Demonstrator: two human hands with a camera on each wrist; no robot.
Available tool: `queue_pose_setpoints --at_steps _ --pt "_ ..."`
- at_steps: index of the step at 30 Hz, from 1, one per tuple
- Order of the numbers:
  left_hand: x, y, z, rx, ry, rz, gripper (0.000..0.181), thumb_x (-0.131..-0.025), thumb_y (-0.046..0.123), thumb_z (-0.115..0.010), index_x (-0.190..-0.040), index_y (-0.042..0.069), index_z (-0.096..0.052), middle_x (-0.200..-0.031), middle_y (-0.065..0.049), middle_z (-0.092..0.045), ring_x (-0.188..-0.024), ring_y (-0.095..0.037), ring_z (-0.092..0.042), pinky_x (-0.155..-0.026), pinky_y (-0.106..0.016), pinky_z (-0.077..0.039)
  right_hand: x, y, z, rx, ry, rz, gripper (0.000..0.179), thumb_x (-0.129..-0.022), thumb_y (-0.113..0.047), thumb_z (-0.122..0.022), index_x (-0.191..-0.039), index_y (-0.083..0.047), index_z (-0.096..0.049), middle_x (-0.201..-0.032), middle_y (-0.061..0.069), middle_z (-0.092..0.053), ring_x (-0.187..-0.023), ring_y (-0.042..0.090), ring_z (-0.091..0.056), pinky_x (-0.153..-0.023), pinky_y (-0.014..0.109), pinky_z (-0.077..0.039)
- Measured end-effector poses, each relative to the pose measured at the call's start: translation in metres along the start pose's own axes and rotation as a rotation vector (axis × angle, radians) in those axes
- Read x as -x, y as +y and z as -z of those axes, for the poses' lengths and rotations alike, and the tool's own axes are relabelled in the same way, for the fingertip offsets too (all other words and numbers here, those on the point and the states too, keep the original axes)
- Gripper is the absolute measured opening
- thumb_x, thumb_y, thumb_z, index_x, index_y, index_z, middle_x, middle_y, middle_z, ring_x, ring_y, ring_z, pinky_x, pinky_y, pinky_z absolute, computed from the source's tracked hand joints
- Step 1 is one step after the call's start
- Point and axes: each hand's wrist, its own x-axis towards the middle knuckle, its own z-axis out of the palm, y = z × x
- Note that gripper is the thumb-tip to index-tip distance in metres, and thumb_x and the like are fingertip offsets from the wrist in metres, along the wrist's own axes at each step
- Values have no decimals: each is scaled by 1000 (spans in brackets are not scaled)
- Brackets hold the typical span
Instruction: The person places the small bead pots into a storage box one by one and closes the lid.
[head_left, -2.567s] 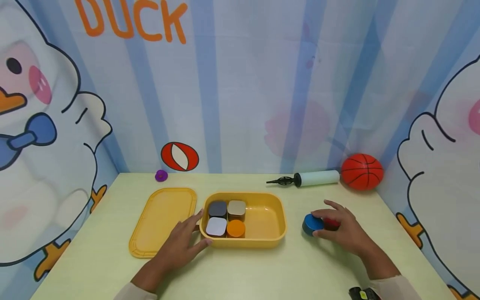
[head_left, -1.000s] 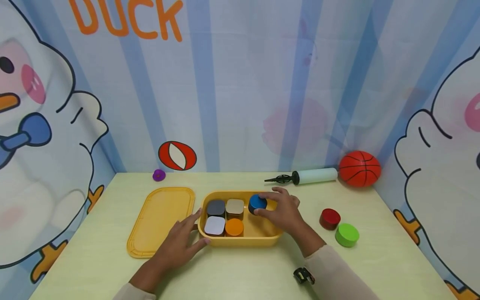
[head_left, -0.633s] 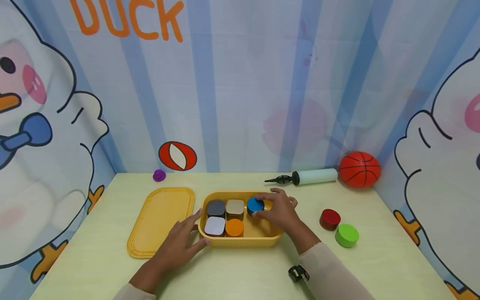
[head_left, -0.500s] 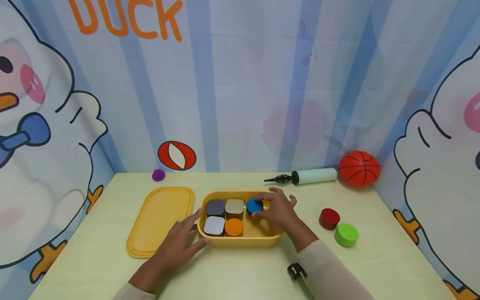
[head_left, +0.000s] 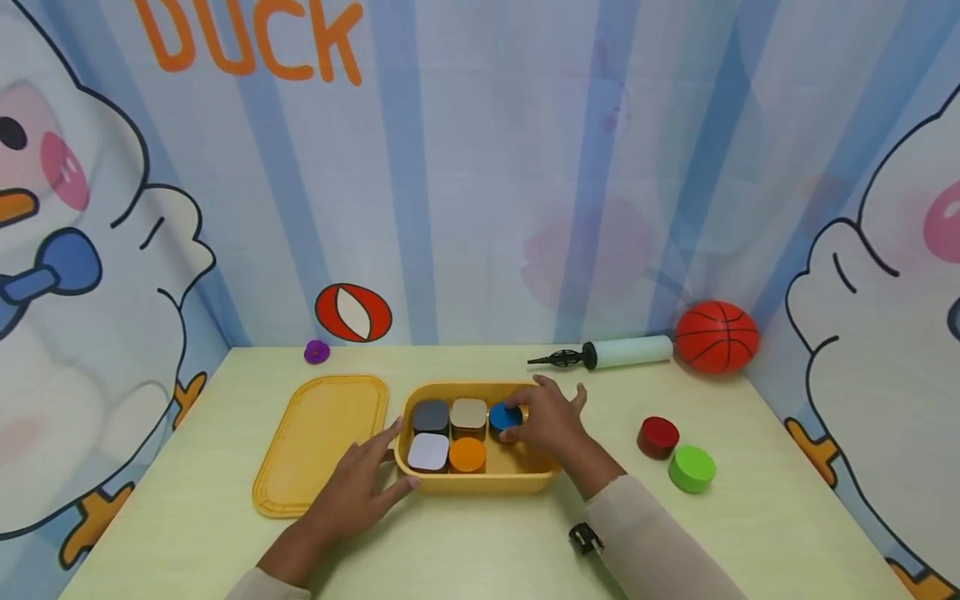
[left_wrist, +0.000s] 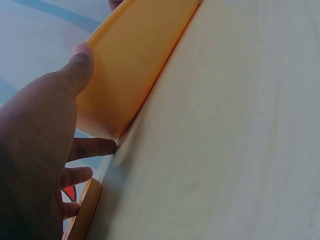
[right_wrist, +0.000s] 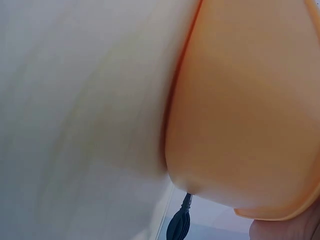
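My right hand (head_left: 553, 423) reaches into the yellow box (head_left: 487, 484) in the head view and pinches a short blue cylinder (head_left: 502, 423) between thumb and fingers. Beside the cylinder, inside the box, stand a dark grey block (head_left: 431, 415), a beige block (head_left: 468, 414), a pale lavender block (head_left: 429, 452) and an orange cylinder (head_left: 467, 455). My left hand (head_left: 358, 485) rests at the box's left end. Its thumb (left_wrist: 82, 57) touches the rim in the left wrist view, and the fingers extend fairly straight along the end wall.
Left of the box lies a flat yellow lid (head_left: 318, 458). A red cylinder (head_left: 657, 437) and a green cylinder (head_left: 692, 468) stand to the right. Toward the back are a purple item (head_left: 317, 352), a hand pump (head_left: 626, 352) and a toy basketball (head_left: 717, 337), before a curtain (head_left: 480, 183).
The right hand has carried the blue cylinder from the table at the right into the box, then leftward and down beside the beige block. The left hand has stayed at the box's end.
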Motion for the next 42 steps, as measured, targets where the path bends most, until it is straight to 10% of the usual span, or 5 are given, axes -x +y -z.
queue_pose_setpoints --at_steps 14,29,42 --pt "-2 -1 0 -8 -19 12 90 -103 52 -73 -173 13 -31 -173 -12 -46 -132 -31 -73 -126 -82 -24 1 9 8 -107 4 24 42 -84 -30 -97 -123 -19 -85 -143 7 -75 -161 35 -43 -125 85 -6" --pt "-2 -3 -2 -10 -39 42 93 -103 53 -73 -174 15 -28 -175 -9 -43 -136 -31 -71 -129 -79 -21 16 45 19 -461 78 108 42 -96 -26 -86 -135 -14 -79 -161 16 -60 -162 43 -40 -129 77 -27" --pt "-1 -3 -2 -16 -18 24 93 -102 53 -74 -174 14 -30 -174 -11 -45 -133 -31 -73 -127 -81 -23 37 75 38 -415 149 82 39 -97 -23 -85 -134 -12 -79 -160 19 -60 -157 44 -46 -122 73 -42"
